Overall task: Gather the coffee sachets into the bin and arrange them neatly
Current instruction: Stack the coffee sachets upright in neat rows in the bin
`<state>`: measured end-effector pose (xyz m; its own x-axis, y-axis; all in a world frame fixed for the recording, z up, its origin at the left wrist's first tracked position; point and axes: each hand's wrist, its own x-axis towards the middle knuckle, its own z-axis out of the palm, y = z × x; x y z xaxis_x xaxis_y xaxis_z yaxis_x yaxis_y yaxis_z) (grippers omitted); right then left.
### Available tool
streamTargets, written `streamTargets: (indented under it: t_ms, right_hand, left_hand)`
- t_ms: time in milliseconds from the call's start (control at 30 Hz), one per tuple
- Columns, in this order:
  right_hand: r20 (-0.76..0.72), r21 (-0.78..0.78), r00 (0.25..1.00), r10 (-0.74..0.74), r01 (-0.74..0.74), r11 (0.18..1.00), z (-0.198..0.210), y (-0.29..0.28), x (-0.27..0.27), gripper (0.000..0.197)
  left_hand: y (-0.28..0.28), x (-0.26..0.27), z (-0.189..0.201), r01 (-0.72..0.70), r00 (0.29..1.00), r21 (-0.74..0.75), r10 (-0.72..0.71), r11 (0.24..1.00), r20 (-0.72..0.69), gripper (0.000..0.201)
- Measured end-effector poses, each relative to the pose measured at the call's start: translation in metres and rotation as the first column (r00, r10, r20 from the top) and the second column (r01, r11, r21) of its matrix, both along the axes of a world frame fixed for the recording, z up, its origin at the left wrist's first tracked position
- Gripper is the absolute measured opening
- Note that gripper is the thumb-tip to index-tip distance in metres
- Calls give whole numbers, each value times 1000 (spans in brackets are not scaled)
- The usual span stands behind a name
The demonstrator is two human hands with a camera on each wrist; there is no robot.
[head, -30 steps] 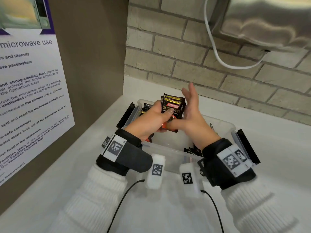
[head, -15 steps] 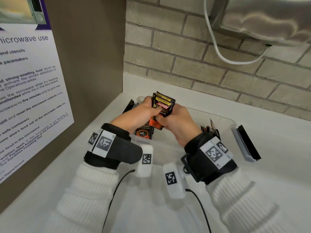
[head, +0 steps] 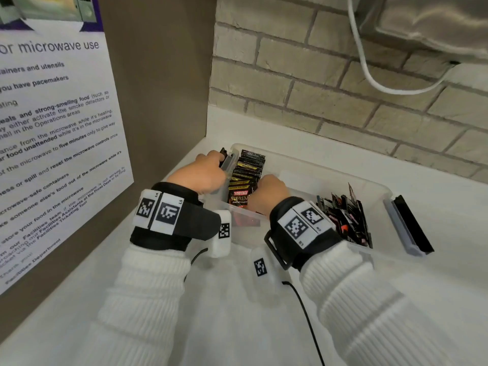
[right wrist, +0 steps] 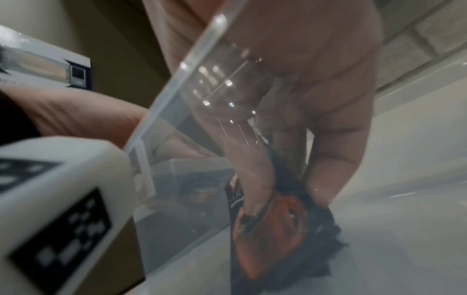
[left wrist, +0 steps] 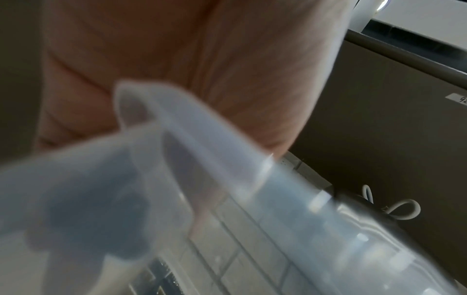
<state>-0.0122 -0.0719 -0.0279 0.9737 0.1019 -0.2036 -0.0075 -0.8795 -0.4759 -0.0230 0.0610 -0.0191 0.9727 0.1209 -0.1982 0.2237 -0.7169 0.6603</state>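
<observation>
On the white bench sits a clear bin. At its left end, coffee packets stand in a neat row; the right hand pinches them. The left hand seems to grip the bin's rim. A messy pile at the right end still needs tidying.

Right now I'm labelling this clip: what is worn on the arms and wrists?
Both arms wear white ribbed sleeves. Each wrist has a black strap bearing white square-code tags, plus a white camera pod with its own tag. A thin black cable trails from each pod.
</observation>
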Motion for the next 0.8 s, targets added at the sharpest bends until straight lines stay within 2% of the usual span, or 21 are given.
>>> streamTargets:
  t_ms: [100,233,433,800]
  right_hand:
    - [41,-80,999,15,-11,997,-2,6,4,20]
    - [40,-222,998,51,-41,974,-6,11,10,31]
    - [-89,-218,993,75,-93,972,-6,16,14,50]
    - [-148,-122,985,93,-112,986,-1,15,11,41]
  left_hand:
    - [0,-2,0,35,999,14,-35,999,-6,48]
    - [1,-4,2,54,999,30,-53,998,-10,46]
    - [-1,-7,5,77,997,44,-76,996,-31,45]
    - [-2,-12,10,97,995,-9,-98,995,-18,46]
